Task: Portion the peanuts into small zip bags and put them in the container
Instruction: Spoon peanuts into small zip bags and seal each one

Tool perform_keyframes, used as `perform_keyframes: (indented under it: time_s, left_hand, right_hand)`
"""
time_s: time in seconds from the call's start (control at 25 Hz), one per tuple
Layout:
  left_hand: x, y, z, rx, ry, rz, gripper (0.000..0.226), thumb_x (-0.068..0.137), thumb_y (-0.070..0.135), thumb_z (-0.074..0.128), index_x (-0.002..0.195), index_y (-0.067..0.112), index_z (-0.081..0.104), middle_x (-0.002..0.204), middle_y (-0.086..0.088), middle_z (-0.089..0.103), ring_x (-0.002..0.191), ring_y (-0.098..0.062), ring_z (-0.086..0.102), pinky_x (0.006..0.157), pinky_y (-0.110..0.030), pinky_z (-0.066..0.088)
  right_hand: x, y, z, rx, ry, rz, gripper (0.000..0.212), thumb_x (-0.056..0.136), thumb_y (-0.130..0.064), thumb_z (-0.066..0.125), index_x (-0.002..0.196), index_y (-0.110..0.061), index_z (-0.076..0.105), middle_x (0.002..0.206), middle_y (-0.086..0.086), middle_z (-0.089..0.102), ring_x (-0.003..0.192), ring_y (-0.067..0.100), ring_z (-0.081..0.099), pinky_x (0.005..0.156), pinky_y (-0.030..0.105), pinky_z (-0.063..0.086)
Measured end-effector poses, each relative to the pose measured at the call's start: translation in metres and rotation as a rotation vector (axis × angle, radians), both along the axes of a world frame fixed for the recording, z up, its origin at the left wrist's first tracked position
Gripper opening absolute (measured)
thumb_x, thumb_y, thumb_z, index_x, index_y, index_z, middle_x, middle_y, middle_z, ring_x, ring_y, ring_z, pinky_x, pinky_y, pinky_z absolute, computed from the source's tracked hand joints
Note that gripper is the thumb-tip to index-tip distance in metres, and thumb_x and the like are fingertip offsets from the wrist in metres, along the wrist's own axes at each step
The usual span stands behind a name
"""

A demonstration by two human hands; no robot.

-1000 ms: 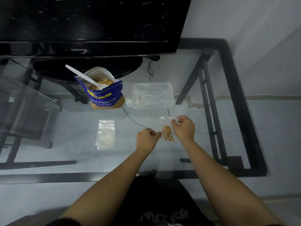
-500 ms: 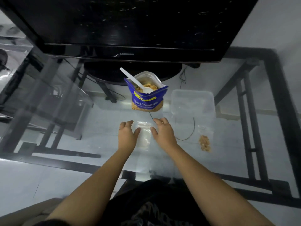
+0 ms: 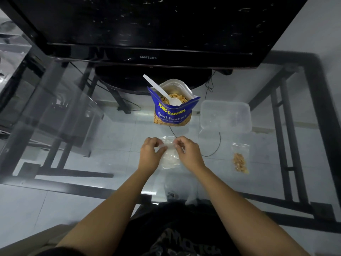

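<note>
A blue peanut bag [image 3: 172,112] stands open on the glass table with a white plastic spoon [image 3: 162,92] stuck in it. Just in front of it lies a stack of empty small zip bags [image 3: 169,156]. My left hand [image 3: 150,156] and my right hand [image 3: 187,154] pinch the top edge of one clear bag from either side. A filled zip bag with peanuts [image 3: 239,160] lies flat to the right. Behind it stands the clear plastic container [image 3: 226,116], lidless.
A black television [image 3: 147,30] on its stand fills the back of the glass table [image 3: 110,137]. A thin black cable [image 3: 216,145] runs past the container. The table's black metal frame [image 3: 287,145] shows through the glass at right.
The filled bag was let go and now lies at the right. Both hands moved left to the empty bags and now pinch the top of one.
</note>
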State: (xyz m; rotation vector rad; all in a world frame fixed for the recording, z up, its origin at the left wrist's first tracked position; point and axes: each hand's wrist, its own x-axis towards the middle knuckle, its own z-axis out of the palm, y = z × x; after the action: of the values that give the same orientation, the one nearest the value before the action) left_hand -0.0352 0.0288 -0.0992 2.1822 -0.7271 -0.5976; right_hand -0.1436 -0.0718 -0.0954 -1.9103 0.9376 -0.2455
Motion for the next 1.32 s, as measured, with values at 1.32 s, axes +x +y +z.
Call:
perform_keyframes:
  time_s: [1.32]
  left_hand:
    - [0.029,-0.027,0.106,-0.219,0.458,-0.240,0.019,0.084,0.011,0.065,0.103,0.010,0.066,0.092,-0.007,0.068,0.081,-0.013,0.065,0.070,-0.022,0.055]
  right_hand:
    - [-0.005,-0.020,0.094,0.408,-0.290,-0.245,0.020,0.085,-0.026,0.066,0.103,-0.021,0.062,0.087,-0.006,0.067,0.069,0.006,0.064,0.054,0.016,0.047]
